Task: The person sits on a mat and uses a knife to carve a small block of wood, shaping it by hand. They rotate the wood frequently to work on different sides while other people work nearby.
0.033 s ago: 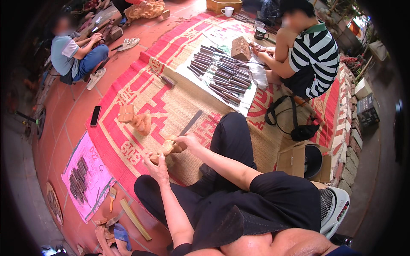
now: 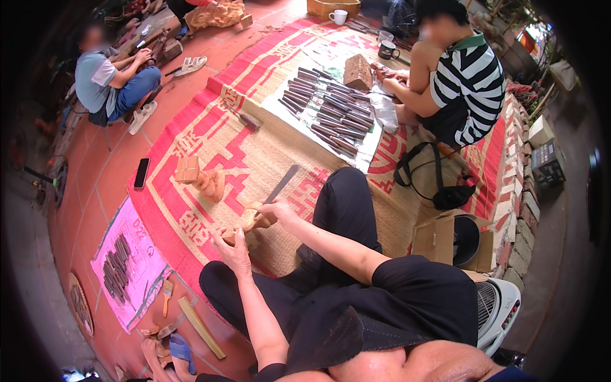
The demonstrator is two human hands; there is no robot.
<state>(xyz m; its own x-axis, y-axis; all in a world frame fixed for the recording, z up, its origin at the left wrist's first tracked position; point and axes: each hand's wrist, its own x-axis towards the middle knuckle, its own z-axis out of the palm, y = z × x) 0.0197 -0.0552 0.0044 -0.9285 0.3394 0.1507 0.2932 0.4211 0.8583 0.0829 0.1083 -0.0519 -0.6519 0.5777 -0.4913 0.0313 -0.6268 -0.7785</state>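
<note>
My left hand (image 2: 234, 250) is closed round the near end of a pale carved wooden piece (image 2: 250, 218), held low in front of my crossed legs. At its far end my right hand (image 2: 278, 210) grips a long, flat grey file (image 2: 282, 183), whose blade points up and away to the right. The file's lower end is hidden by my fingers and the wood. Just beyond, to the left, another carved wooden piece (image 2: 209, 183) with a square block on top stands on the woven mat (image 2: 267, 148).
Dark sticks (image 2: 337, 114) lie in rows on a white sheet (image 2: 289, 124); more lie on a pink sheet (image 2: 137, 254). A phone (image 2: 142, 173), a brush (image 2: 167, 297) and a handled tool (image 2: 249, 121) lie around. Co-workers sit far left and far right. An open cardboard box (image 2: 434, 239) stands right.
</note>
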